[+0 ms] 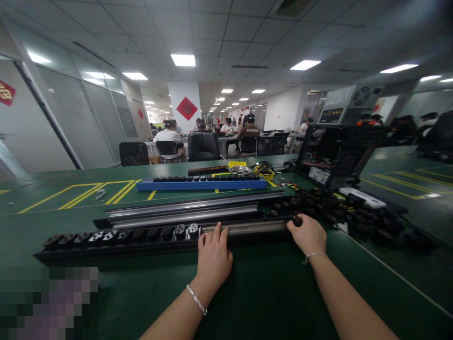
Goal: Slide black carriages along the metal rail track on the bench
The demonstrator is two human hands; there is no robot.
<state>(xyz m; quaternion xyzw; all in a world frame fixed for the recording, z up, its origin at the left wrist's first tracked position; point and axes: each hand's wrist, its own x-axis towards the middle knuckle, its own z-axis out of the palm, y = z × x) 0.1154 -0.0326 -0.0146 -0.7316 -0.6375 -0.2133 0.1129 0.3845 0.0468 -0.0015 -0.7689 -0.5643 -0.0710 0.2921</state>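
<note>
A long black rail (pixel 141 248) lies across the green table in front of me, with several black-and-silver socket modules (pixel 123 234) seated along its left part. My left hand (pixel 213 257) rests on the rail just right of the last module, fingers stretched out flat. My right hand (pixel 308 233) is closed on a small black part (pixel 296 220) at the rail's right end. A pile of similar loose black parts (pixel 339 212) lies to the right of that hand.
Silver metal rails (pixel 184 210) lie behind the black one, then a blue rail (pixel 201 184) filled with modules. A black open computer case (pixel 336 153) stands at the back right beside a white object (pixel 363 197). Other people sit at tables far behind.
</note>
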